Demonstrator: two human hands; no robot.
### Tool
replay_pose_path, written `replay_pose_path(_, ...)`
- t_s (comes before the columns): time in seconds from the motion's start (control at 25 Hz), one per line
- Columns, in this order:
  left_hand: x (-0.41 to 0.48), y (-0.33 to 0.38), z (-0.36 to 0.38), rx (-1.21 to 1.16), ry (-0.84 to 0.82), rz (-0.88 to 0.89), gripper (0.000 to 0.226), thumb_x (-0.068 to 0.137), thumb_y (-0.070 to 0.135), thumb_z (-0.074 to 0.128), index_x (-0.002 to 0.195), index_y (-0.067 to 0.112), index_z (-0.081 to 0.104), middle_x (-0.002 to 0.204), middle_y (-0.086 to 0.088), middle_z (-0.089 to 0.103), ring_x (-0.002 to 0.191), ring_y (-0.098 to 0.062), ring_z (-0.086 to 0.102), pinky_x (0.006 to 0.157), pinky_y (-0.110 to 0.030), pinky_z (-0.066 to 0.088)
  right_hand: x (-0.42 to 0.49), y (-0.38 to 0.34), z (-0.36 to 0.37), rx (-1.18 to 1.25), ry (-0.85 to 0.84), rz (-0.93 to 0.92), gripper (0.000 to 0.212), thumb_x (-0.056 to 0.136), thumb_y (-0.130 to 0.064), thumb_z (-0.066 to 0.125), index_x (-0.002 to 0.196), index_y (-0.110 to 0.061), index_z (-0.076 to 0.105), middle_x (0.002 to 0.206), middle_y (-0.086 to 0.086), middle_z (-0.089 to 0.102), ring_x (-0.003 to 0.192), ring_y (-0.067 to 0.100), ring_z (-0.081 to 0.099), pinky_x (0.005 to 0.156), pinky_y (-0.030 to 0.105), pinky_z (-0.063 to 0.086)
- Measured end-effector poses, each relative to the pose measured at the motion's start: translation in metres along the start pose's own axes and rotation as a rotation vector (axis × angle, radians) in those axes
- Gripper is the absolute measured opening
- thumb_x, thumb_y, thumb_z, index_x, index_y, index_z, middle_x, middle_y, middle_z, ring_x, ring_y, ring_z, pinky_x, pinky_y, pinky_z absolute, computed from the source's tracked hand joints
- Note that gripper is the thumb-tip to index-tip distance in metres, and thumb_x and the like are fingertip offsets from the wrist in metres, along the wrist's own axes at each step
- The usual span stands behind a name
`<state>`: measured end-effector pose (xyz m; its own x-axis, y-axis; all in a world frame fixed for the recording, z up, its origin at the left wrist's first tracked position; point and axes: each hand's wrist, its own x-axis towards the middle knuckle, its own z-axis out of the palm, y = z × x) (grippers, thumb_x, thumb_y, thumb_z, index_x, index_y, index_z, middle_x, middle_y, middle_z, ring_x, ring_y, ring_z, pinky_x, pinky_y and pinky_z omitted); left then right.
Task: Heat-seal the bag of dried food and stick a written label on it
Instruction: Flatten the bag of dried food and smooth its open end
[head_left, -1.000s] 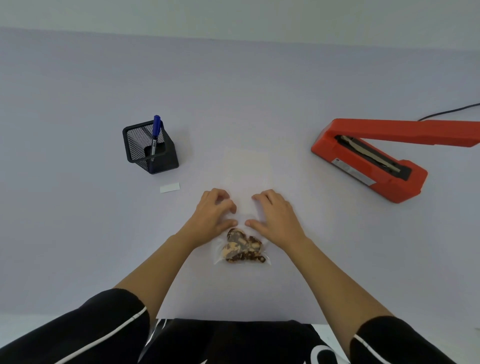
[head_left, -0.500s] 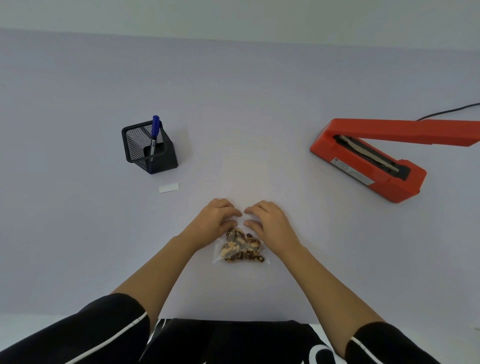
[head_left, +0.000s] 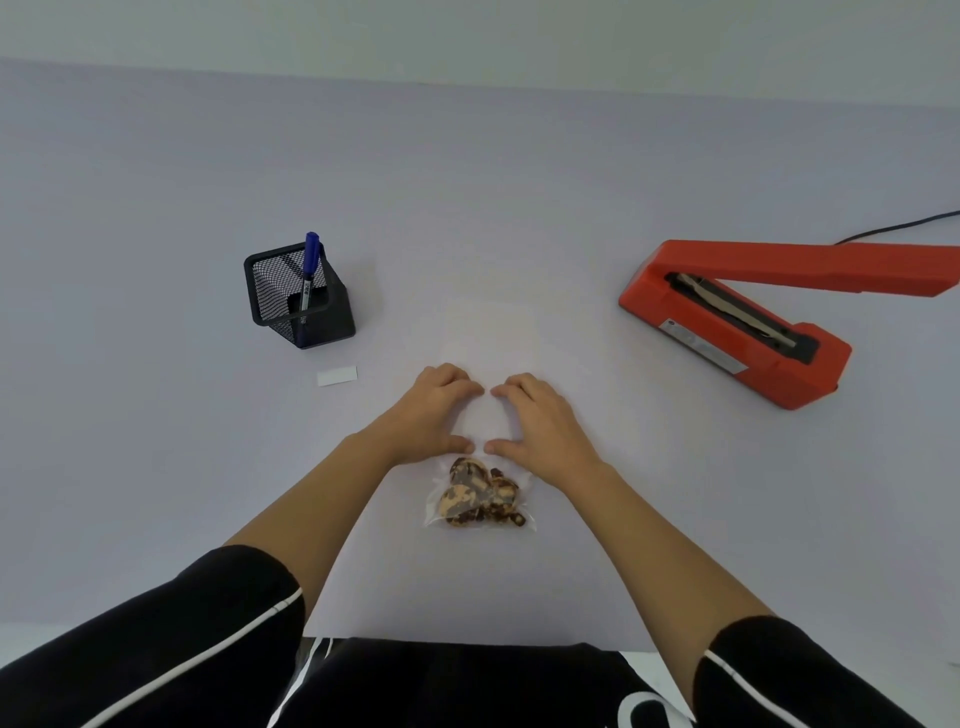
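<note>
While the step in hand looks like smoothing the open end before sealing, the clear plastic bag of brown dried food (head_left: 480, 496) lies flat on the pale lilac table (head_left: 519, 182), near the person and in the middle. The food is bunched at its near end, and the empty film reaches away toward the far side.

The left hand (head_left: 431, 415) and right hand (head_left: 545, 421) rest side by side on that empty film, just beyond the food. Their fingers are spread and only lightly arched, pressing down rather than grasping, and thumb tips and forefinger tips nearly meet.

To do this well, the palms should sweep from the food toward the far mouth. That drives air out and leaves the film free of creases, since a fold under the sealing bar would likely leave a leak. No food piece should stray into the strip to be sealed.

The red heat sealer with its raised arm (head_left: 737, 322) stands open on the right. The small white paper label (head_left: 337, 375) and the blue pen (head_left: 310, 260) in a black mesh holder (head_left: 301, 301) wait on the left.
</note>
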<state>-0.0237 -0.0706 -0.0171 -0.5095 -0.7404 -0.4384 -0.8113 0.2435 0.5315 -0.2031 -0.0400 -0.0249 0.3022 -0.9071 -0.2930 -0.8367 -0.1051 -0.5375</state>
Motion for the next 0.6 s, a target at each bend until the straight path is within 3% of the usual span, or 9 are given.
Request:
replay_pose_path(0.12,0.005,0.002,-0.006,0.000,-0.012,-0.012,0.082,0.071,0.035,0.077,0.139,0.014,0.035,0.141,-0.004,0.032,0.127,-0.022,0.028,0.107,-0.030,0.026,0.006,0.001,-0.008,-0.029,-0.037,0.016,0.082,0.071,-0.042,0.075,0.137,-0.013,0.037,0.138,0.003,0.038,0.125,0.020,0.037,0.102,0.035,0.033)
replay_pose_path(0.2,0.007,0.003,-0.007,-0.020,-0.001,-0.022,0.073,0.078,0.032,0.071,0.139,0.013,0.036,0.141,-0.005,0.033,0.127,-0.023,0.029,0.107,-0.030,0.026,0.007,0.002,-0.011,-0.015,-0.065,0.017,0.086,0.070,-0.042,0.075,0.139,-0.013,0.034,0.141,0.004,0.034,0.127,0.021,0.034,0.103,0.036,0.032)
replay_pose_path(0.36,0.011,0.000,-0.004,0.013,0.126,0.008,0.038,0.093,0.011,0.049,0.131,0.008,0.049,0.134,-0.011,0.045,0.121,-0.027,0.039,0.103,-0.027,0.029,0.006,0.000,-0.008,0.052,-0.035,0.015,0.061,0.084,-0.030,0.061,0.137,-0.013,0.038,0.138,0.003,0.037,0.124,0.021,0.037,0.101,0.036,0.035)
replay_pose_path(0.44,0.014,-0.001,-0.004,0.029,0.149,0.019,0.036,0.093,0.006,0.047,0.129,0.007,0.050,0.132,-0.012,0.046,0.119,-0.027,0.040,0.102,-0.026,0.029,0.011,0.001,-0.008,0.013,0.018,0.004,0.046,0.089,-0.018,0.054,0.134,-0.013,0.042,0.134,0.003,0.041,0.121,0.022,0.041,0.097,0.036,0.037)
replay_pose_path(0.6,0.024,-0.004,-0.014,0.065,0.089,0.012,0.051,0.086,0.009,0.056,0.136,0.009,0.042,0.138,-0.009,0.038,0.124,-0.028,0.032,0.105,-0.026,0.024,0.024,0.005,-0.015,-0.125,-0.001,0.025,0.053,0.086,-0.020,0.059,0.135,-0.019,0.038,0.138,-0.001,0.036,0.124,0.021,0.038,0.096,0.036,0.033)
